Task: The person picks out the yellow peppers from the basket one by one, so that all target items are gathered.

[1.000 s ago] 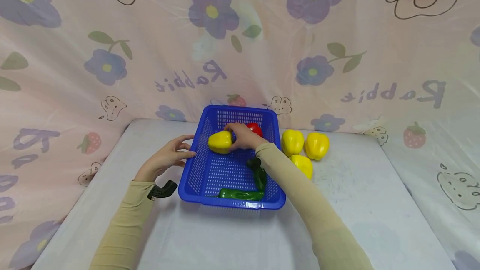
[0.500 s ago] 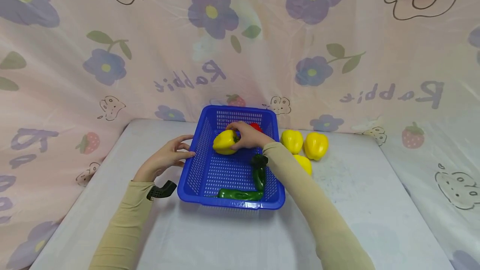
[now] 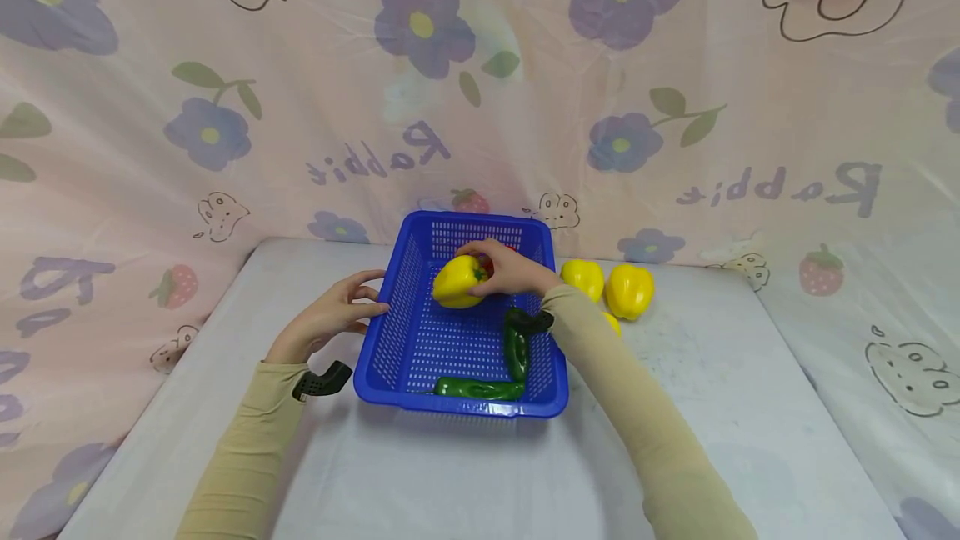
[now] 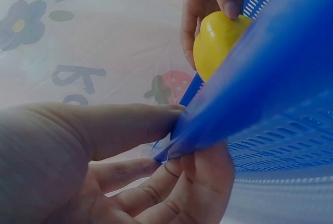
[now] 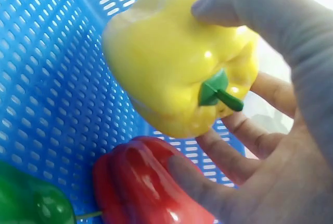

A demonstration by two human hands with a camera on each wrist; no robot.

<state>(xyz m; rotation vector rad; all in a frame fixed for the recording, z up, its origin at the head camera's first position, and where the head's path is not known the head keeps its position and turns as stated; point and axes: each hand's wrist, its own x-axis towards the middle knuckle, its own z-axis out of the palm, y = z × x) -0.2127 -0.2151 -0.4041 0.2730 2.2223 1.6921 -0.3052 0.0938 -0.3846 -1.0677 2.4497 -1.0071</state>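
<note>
My right hand [image 3: 519, 271] grips a yellow bell pepper [image 3: 456, 282] over the back half of the blue plastic basket [image 3: 461, 403]. In the right wrist view the thumb lies on top of this pepper [image 5: 161, 62], its green stem facing the palm. Below it a red bell pepper [image 5: 140, 185] lies in the basket, mostly hidden by the hand in the head view. My left hand [image 3: 330, 312] pinches the basket's left rim between thumb and fingers, as the left wrist view shows. Two long green peppers lie inside, one along the front wall [image 3: 480, 390], one near the right wall [image 3: 516, 354].
Right of the basket, three more yellow bell peppers stand close together on the white table [image 3: 720, 407]: one at the left [image 3: 582, 277], one at the right [image 3: 630, 291], and one partly behind my right sleeve [image 3: 612, 323]. A printed curtain [image 3: 510, 90] rises behind the table.
My right hand has moved a little to the right with the yellow bell pepper, covering more of the red one. My left hand has stayed on the basket rim.
</note>
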